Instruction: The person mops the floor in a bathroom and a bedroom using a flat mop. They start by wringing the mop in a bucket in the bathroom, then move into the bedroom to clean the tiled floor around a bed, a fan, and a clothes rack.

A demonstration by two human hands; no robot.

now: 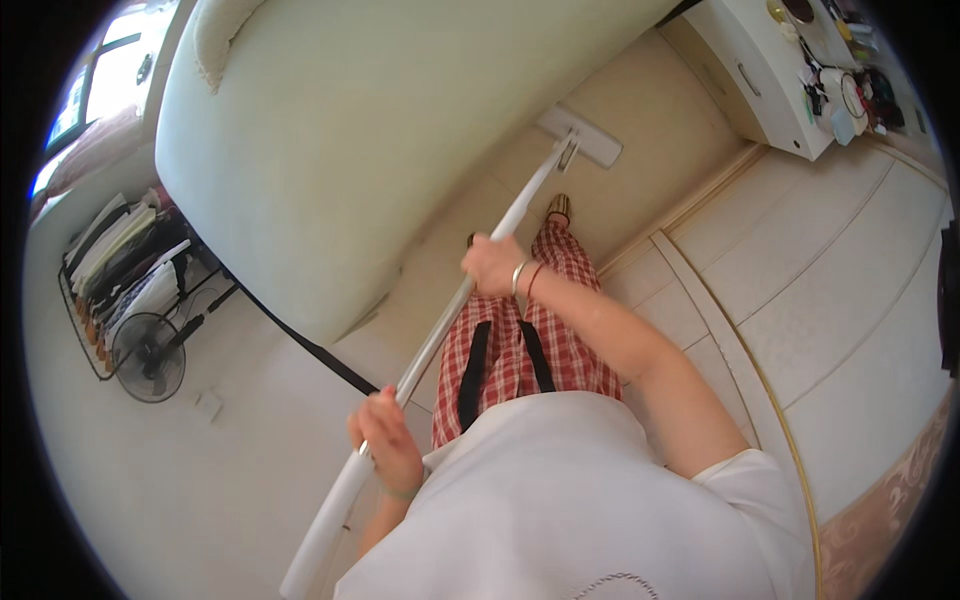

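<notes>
Both of my hands grip a flat mop (430, 350) with a long white and silver pole, slanting from lower left to upper right. My left hand (387, 438) is closed round the thick lower-left part of the pole. Farther up, my right hand (493, 265) wraps the pole near its middle; a bracelet and a red string circle that wrist. The mop's flat, pale rectangular head (598, 146) rests on the tiled floor beyond my feet, close to the bed's edge. Its underside is hidden.
A bed (330, 170) with a pale green cover spans the left and far side. At the upper right stands a white cabinet (745, 75) with small items on top. White sliding doors (810, 240) line the right. A black fan (150, 355) and a clothes rack (120, 270) are at the left.
</notes>
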